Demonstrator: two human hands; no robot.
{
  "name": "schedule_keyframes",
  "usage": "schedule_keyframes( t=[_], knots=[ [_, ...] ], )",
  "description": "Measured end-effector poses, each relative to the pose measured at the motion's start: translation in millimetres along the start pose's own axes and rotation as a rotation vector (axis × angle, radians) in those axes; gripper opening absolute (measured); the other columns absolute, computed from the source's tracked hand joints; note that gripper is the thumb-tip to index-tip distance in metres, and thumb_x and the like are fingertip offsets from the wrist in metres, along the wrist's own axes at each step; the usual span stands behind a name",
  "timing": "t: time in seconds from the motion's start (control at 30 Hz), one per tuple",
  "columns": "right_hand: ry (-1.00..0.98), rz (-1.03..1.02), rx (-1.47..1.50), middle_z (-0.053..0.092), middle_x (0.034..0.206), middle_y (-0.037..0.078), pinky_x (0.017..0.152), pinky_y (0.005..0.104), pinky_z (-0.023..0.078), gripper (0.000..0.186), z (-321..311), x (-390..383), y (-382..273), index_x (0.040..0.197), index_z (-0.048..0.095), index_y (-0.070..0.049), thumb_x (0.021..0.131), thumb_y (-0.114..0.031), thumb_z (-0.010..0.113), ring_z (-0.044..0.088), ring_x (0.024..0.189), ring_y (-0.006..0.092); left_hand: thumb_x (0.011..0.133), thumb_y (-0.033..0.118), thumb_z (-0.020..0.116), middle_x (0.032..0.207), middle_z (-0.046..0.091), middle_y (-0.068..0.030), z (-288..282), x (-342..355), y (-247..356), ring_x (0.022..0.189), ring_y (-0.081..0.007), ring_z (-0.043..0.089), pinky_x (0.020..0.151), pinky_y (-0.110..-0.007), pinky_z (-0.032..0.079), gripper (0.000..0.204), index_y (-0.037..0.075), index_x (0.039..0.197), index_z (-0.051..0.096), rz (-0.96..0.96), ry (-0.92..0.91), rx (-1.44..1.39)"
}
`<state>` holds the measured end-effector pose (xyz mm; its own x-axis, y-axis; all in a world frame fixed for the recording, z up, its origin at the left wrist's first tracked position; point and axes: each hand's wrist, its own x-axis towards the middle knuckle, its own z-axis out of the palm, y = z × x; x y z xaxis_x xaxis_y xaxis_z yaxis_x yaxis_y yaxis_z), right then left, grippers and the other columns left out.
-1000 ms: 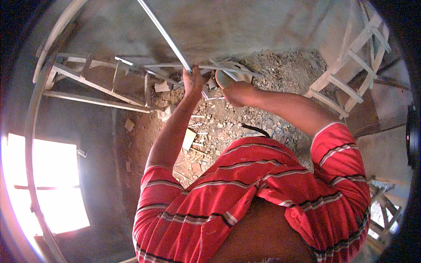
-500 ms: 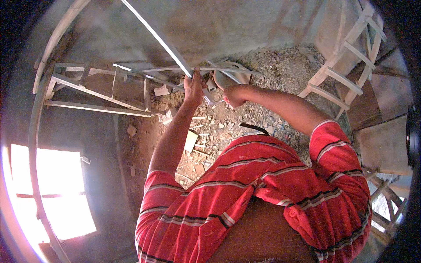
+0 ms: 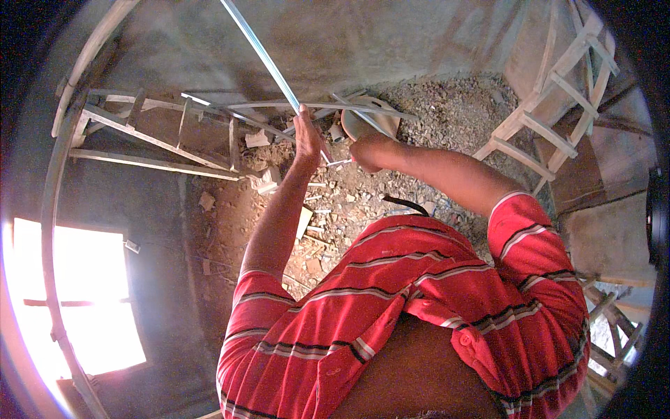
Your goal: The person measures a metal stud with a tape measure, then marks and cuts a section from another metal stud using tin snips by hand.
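My left hand [image 3: 308, 143] is closed on a long, straight silvery metal bar [image 3: 266, 59], near its lower end. From there the bar slants up and to the left across the grey wall. To the right, my right hand [image 3: 373, 151] is curled into a fist with its fingers turned down. What it grips is hidden, though a thin pale edge [image 3: 340, 162] shows between the two hands. Just beyond the right hand, a pale metal strip [image 3: 368, 119] crosses a round-edged tan object [image 3: 356, 126], whose kind I cannot make out.
Broken stones and rubble [image 3: 447, 105] cover the ground, with scraps of wood among them. A wooden ladder [image 3: 157, 167] lies at the left, and another ladder [image 3: 534, 126] leans at the right. A bright window [image 3: 77, 300] is at the lower left.
The bar has swung more upright, its upper part moving right. My left hand has turned slightly with it, and my right hand has shifted a little left.
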<state>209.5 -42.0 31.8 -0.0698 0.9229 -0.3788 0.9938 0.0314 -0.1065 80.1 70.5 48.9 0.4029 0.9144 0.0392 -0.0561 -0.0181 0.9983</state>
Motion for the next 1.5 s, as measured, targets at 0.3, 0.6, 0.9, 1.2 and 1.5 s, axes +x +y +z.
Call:
schedule_keyframes(
  t=[0.3, 0.6, 0.9, 1.2, 1.5],
  knots=[
    [0.063, -0.112, 0.379, 0.068, 0.076, 0.02, 0.064, 0.0472, 0.051, 0.02, 38, -47, 21, 0.086, 0.068, -0.001, 0.077, -0.019, 0.068, 0.067, 0.069, 0.0318, 0.096, 0.062, 0.05, 0.075, 0.044, -0.0013, -2, -5, 65, 0.065, -0.0137, 0.044, 0.059, -0.029, 0.038, 0.05, 0.012, 0.096, 0.049, -0.164, -0.069, -0.437],
    [0.55, 0.031, 1.208, 0.066, 0.082, 0.012, 0.071, 0.0351, 0.051, 0.035, 29, -135, -13, 0.116, 0.062, -0.004, 0.092, -0.029, 0.066, 0.063, 0.072, 0.0207, 0.094, 0.066, 0.051, 0.076, 0.042, -0.0012, 47, -20, 144, 0.068, -0.0149, 0.04, 0.062, -0.03, 0.037, 0.055, 0.011, 0.097, 0.048, -0.116, -0.431, -0.828],
    [0.933, 0.204, 1.132, 0.066, 0.083, 0.015, 0.069, 0.0401, 0.051, 0.029, -16, -200, -19, 0.114, 0.061, -0.004, 0.093, -0.024, 0.064, 0.065, 0.073, 0.0292, 0.094, 0.054, 0.061, 0.085, 0.047, -0.0042, 113, -22, 189, 0.079, -0.02, 0.047, 0.074, -0.041, 0.044, 0.045, 0.012, 0.099, 0.048, -0.147, -0.369, -0.829],
    [1.135, 0.157, 0.98, 0.065, 0.079, 0.021, 0.067, 0.0453, 0.051, 0.025, -20, -197, -1, 0.104, 0.061, -0.001, 0.093, -0.023, 0.063, 0.066, 0.073, 0.0385, 0.094, 0.057, 0.059, 0.084, 0.047, -0.0038, 135, -22, 186, 0.078, -0.02, 0.046, 0.075, -0.041, 0.044, 0.048, 0.011, 0.095, 0.048, -0.144, -0.427, -0.813],
    [1.151, 0.162, 0.923, 0.065, 0.078, 0.016, 0.065, 0.0376, 0.05, 0.025, -25, -193, -4, 0.112, 0.061, -0.001, 0.097, -0.021, 0.061, 0.063, 0.068, 0.0231, 0.095, 0.057, 0.059, 0.084, 0.048, -0.0044, 130, -16, 180, 0.076, -0.0206, 0.047, 0.073, -0.041, 0.044, 0.047, 0.011, 0.095, 0.047, -0.088, -0.429, -0.8]
  ],
)
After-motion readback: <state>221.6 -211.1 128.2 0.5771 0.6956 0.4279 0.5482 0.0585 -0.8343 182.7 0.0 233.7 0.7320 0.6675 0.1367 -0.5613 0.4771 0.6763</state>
